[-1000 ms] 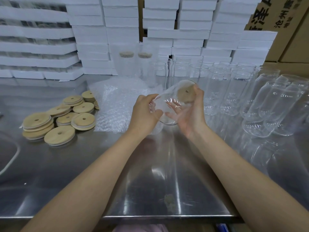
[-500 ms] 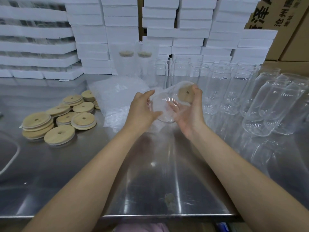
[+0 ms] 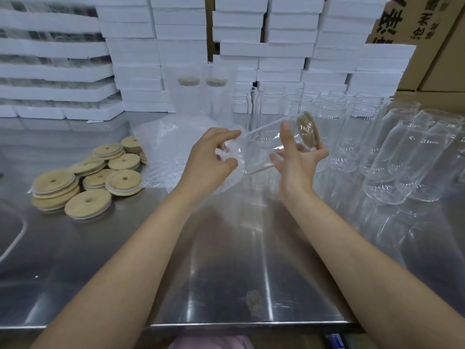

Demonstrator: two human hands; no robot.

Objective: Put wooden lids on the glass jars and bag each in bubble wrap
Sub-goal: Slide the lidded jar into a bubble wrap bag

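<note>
A clear glass jar (image 3: 264,149) lies tilted in the air above the steel table, its wooden lid (image 3: 308,131) on the mouth and facing up to the right. My right hand (image 3: 297,162) grips the jar near the lid end. My left hand (image 3: 208,157) pinches a bubble wrap bag (image 3: 232,147) at the jar's base end. More bubble wrap bags (image 3: 166,147) lie in a pile behind my left hand. Loose wooden lids (image 3: 88,177) with centre holes are heaped at the left.
Several empty glass jars (image 3: 352,137) stand and lie at the right and back. Two bagged lidded jars (image 3: 188,96) stand at the back centre. White foam boxes (image 3: 276,46) are stacked behind; cardboard cartons (image 3: 427,34) at the far right. The table's front edge (image 3: 226,324) is near me.
The jar has turned so its side faces me and the lid points right. My left hand has moved from the jar's base to pinching the bag's edge.
</note>
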